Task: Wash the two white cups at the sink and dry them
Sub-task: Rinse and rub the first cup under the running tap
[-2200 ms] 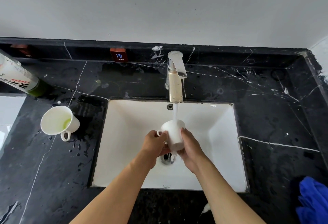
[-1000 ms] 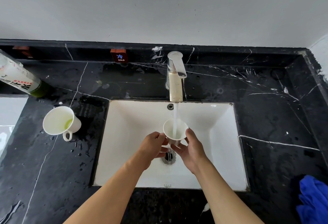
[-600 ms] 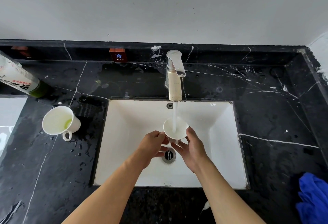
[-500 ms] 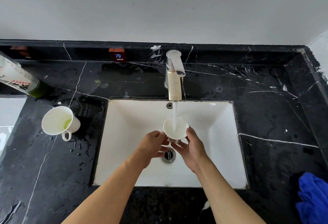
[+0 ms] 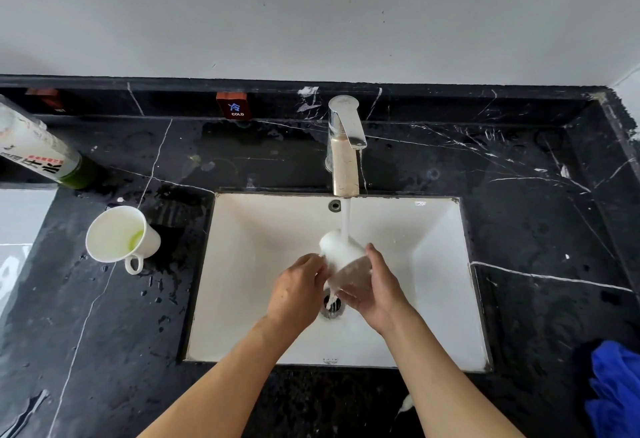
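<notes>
Head view: left hand (image 5: pixel 298 290) and right hand (image 5: pixel 375 285) grip the blurred white ceramic cup (image 5: pixel 346 261) between them over the white basin's (image 5: pixel 242 264) drain, apparently base tipped toward the far-edge chrome tap (image 5: pixel 344 146); the second white handled cup (image 5: pixel 119 235) stands leftward on the black marble counter (image 5: pixel 104 333)

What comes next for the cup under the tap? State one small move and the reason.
Probably shake the inverted white ceramic cup dry over the white basin: both hands hold it bottom-up under the stream, and water drains from it.
</notes>
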